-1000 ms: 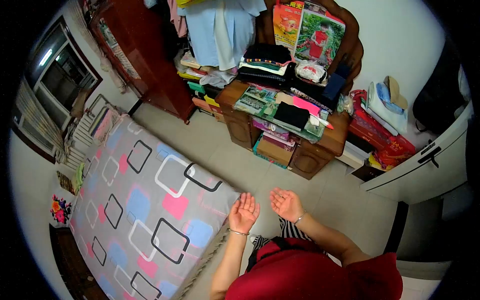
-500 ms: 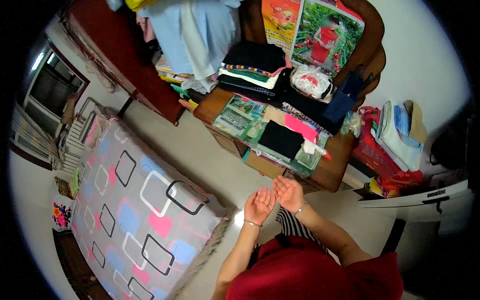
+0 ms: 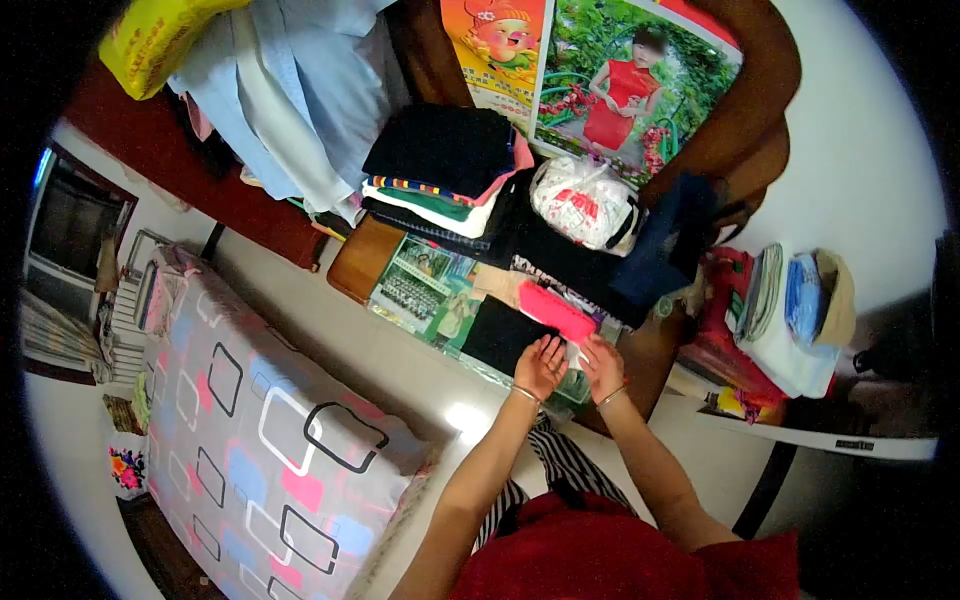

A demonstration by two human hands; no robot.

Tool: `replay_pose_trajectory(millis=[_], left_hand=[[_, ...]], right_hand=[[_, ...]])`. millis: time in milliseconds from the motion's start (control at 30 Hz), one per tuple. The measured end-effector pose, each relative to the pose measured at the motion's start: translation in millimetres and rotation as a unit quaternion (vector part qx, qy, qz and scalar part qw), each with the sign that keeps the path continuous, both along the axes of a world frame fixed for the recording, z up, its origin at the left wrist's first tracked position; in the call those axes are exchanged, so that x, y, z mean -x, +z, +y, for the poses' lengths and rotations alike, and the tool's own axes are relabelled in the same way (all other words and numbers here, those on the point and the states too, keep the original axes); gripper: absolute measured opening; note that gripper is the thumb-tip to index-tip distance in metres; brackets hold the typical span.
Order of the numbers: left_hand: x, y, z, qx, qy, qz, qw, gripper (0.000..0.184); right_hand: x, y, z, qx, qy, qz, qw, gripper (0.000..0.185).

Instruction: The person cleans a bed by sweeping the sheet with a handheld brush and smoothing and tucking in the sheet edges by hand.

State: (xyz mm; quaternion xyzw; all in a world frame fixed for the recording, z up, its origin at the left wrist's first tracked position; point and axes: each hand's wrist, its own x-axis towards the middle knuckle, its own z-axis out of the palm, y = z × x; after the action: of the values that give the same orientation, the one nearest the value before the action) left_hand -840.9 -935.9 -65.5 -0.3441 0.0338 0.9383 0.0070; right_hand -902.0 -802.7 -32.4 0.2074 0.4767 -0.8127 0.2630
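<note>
My left hand [image 3: 542, 367] is over the front edge of the wooden desk [image 3: 362, 262], at the corner of a folded black cloth [image 3: 500, 332], fingers apart and nothing visible in it. Just to its right, my right hand [image 3: 603, 369] is open, its fingertips near the lower end of a bright pink item [image 3: 556, 312]. A small white thing between the hands is partly hidden by them. Photos [image 3: 411, 290] lie under the clear desk cover. Behind are a stack of folded clothes [image 3: 440, 165] and a white plastic bag [image 3: 585, 203].
A bed [image 3: 250, 440] with a patterned sheet stands at the left. Light blue clothes [image 3: 300, 90] hang at the upper left. Right of the desk are a red bag [image 3: 722, 320] and folded cloths [image 3: 805, 300]. A poster [image 3: 630, 90] leans behind the desk.
The view has moved closer to the desk. Both hands have gone from above the floor beside the bed to the desk's front edge, near the black cloth and pink item.
</note>
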Motion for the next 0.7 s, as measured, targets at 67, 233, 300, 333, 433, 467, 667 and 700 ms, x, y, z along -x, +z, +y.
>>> replay_pose_trajectory(millis=[67, 233, 300, 333, 433, 467, 667, 700], left_hand=[[14.6, -21.9, 5.5, 0.037, -0.011, -0.050, 0.998, 0.029], [27.9, -51.2, 17.5, 0.040, -0.015, -0.012, 0.999, 0.029], [35.2, -56.4, 28.7, -0.002, 0.014, -0.014, 1.000, 0.028], [34.4, -69.4, 29.7, -0.026, 0.025, -0.012, 0.999, 0.026], [29.5, -31.7, 27.9, 0.008, -0.014, -0.028, 0.999, 0.026], [25.7, -27.4, 29.0, 0.006, -0.022, -0.001, 1.000, 0.029], [8.8, -2.7, 29.4, 0.000, -0.045, 0.024, 0.999, 0.029], [4.8, -1.9, 29.7, 0.002, -0.046, 0.037, 0.998, 0.034]], right_hand=[[13.7, -52.4, 12.3, -0.123, 0.040, 0.068, 0.989, 0.028], [29.1, -128.0, 36.2, -0.408, 0.235, 0.429, 0.771, 0.038], [38.0, -140.6, 46.6, -0.467, 0.290, 0.471, 0.690, 0.036], [40.4, -140.5, 47.6, -0.490, 0.302, 0.466, 0.672, 0.035], [47.7, -120.2, 45.9, -0.420, 0.336, 0.440, 0.719, 0.031], [51.5, -110.3, 48.2, -0.438, 0.352, 0.451, 0.694, 0.030], [45.4, -46.8, 63.8, -0.487, 0.393, 0.433, 0.649, 0.026], [41.2, -37.1, 61.8, -0.491, 0.405, 0.401, 0.659, 0.023]])
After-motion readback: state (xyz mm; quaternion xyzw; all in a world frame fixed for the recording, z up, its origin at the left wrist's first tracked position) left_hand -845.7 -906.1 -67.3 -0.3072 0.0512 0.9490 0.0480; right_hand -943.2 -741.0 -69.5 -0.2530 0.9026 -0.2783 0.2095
